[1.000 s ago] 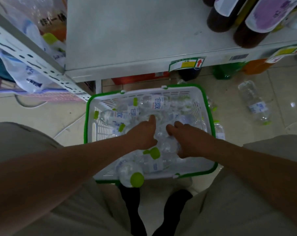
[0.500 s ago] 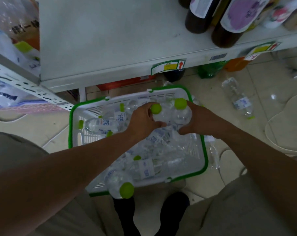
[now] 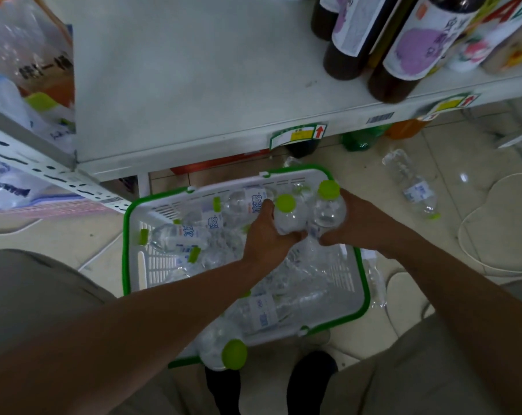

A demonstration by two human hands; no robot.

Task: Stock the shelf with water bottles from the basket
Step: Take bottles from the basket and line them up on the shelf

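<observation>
A white basket with a green rim [image 3: 127,235] stands on the floor between my knees, holding several clear water bottles with green caps. My left hand [image 3: 264,238] grips one upright water bottle [image 3: 288,215] above the basket's far right part. Beside it, touching, my right hand [image 3: 355,220] grips a second upright water bottle [image 3: 327,209]. The grey shelf [image 3: 194,79] lies just beyond the basket, its left and middle part bare. One bottle [image 3: 224,348] sticks out over the basket's near rim.
Dark bottles with purple labels [image 3: 403,43] stand on the shelf's right part. A water bottle [image 3: 412,184] lies on the tiled floor to the right, near a white cable [image 3: 478,259]. Green and orange bottles [image 3: 361,139] sit under the shelf. Bagged goods [image 3: 20,79] fill the left rack.
A second ago both hands reached down among the bottles in the basket. Each has since closed on a bottle and lifted it upright, slightly higher now than half a second ago.
</observation>
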